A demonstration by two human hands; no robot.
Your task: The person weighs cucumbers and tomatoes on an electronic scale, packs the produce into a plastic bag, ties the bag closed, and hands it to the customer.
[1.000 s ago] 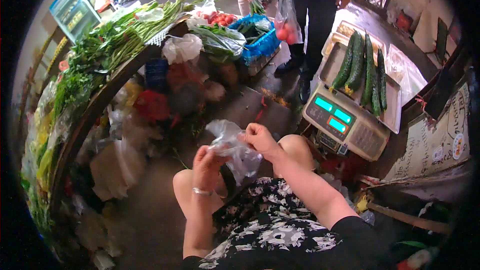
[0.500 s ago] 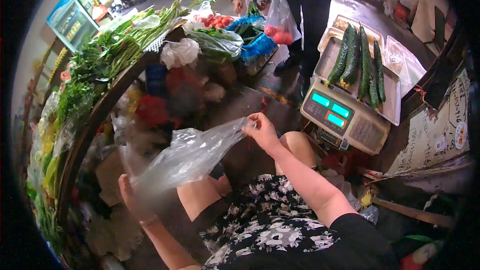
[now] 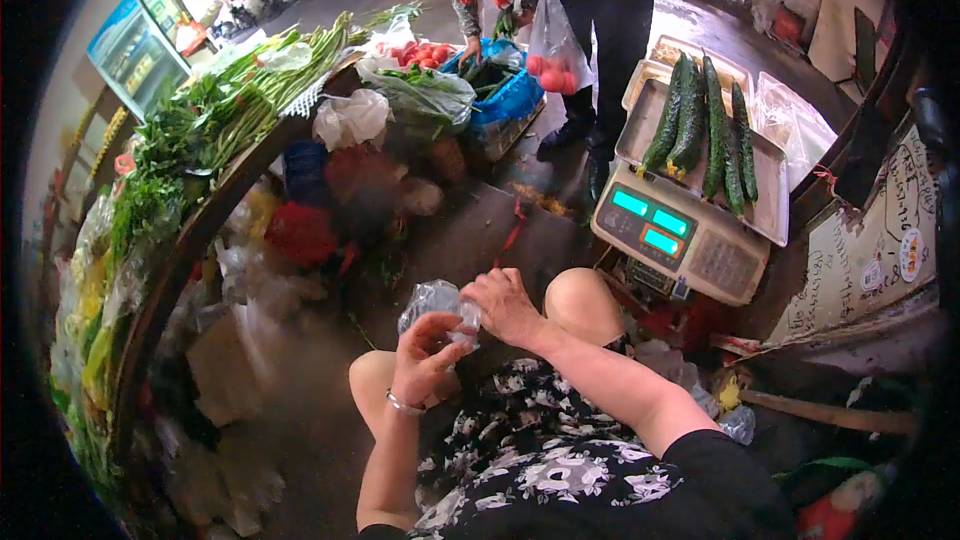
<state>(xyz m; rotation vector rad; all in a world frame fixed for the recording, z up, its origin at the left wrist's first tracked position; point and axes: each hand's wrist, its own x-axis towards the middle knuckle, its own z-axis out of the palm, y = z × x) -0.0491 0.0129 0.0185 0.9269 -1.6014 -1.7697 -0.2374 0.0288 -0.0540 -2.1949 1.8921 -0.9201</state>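
A clear plastic bag [image 3: 428,302] is bunched up between my two hands, above my knees. My left hand [image 3: 424,358] has its fingers curled around the lower side of the bag. From the right, my right hand [image 3: 506,308] pinches the bag's edge, its fingertips partly hidden. Several long dark green cucumbers [image 3: 690,115] lie side by side on the metal tray [image 3: 770,165] of a weighing scale [image 3: 690,230], to the right of my hands. The scale's displays are lit blue-green.
Leafy greens [image 3: 190,130] line a curved stall edge at left. Ahead, one person bends over a blue-lined crate [image 3: 510,105] of dark vegetables near tomatoes [image 3: 425,55]. Another stands holding a bag of tomatoes [image 3: 553,70]. A cardboard sheet [image 3: 840,270] with handwriting stands at right.
The bag was stretched out wide between my hands; now it is gathered into a small bunch. My left hand has come up and right, close to my right hand, which has dropped slightly.
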